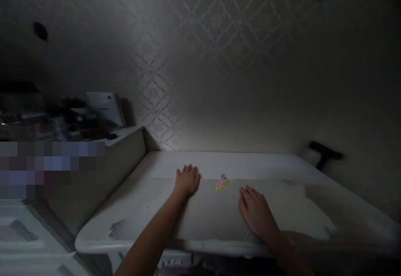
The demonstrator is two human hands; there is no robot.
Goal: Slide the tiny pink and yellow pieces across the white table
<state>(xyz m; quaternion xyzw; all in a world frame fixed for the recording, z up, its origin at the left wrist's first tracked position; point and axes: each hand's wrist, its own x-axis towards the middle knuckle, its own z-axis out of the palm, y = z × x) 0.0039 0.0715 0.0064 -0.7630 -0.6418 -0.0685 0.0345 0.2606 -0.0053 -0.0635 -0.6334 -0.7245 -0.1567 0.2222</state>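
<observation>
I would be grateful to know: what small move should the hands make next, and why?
Perhaps the bare right hand should move left to the small pink, yellow and lilac cluster: it lies untouched between that hand and the bare left hand.

I can read no text, number or brand from where I am. On my left, the white box (105, 108) bears a small dark mark near its upper corner and a faint line lower down, both too blurred for me to make out as lettering. The dim containers (84, 121) beside it are too smeared to read.
</observation>
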